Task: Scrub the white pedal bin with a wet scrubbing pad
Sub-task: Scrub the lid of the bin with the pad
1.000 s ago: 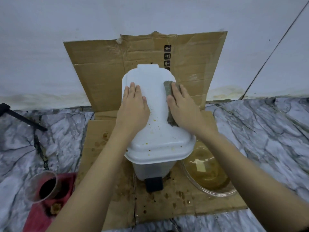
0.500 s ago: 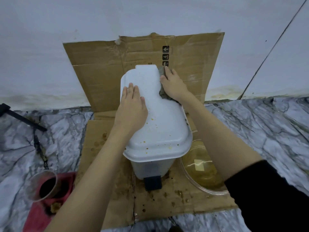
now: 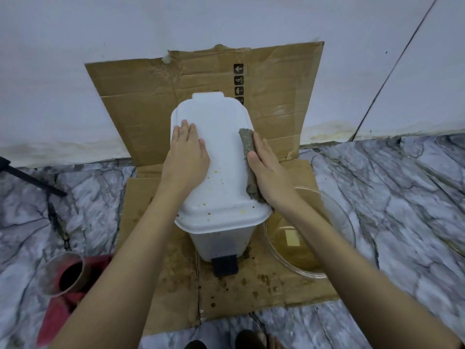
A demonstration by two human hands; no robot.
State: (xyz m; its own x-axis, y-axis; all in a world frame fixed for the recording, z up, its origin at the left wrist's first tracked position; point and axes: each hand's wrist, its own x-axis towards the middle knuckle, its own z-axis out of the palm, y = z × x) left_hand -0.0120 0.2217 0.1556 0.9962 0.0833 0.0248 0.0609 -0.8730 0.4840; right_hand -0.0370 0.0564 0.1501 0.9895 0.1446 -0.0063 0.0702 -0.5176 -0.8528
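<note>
The white pedal bin (image 3: pixel 221 157) stands on flattened cardboard, lid closed, with a black pedal (image 3: pixel 224 265) at its front. Small yellow-brown specks dot the lid's near part. My left hand (image 3: pixel 186 152) lies flat on the lid's left side, fingers straight. My right hand (image 3: pixel 268 170) presses the grey scrubbing pad (image 3: pixel 247 147) against the lid's right edge with straight fingers; the pad shows along the hand's left side and beyond the fingertips.
The stained cardboard (image 3: pixel 264 285) covers the marble floor and leans up the white wall. A glass bowl (image 3: pixel 334 217) of yellowish water sits right of the bin under my right forearm. A cup with dark liquid (image 3: pixel 65 273) stands on a red cloth (image 3: pixel 57 316) at lower left.
My right hand slid the pad from the lid's far right corner back toward me along the right edge. My left hand stayed flat on the lid's left side.
</note>
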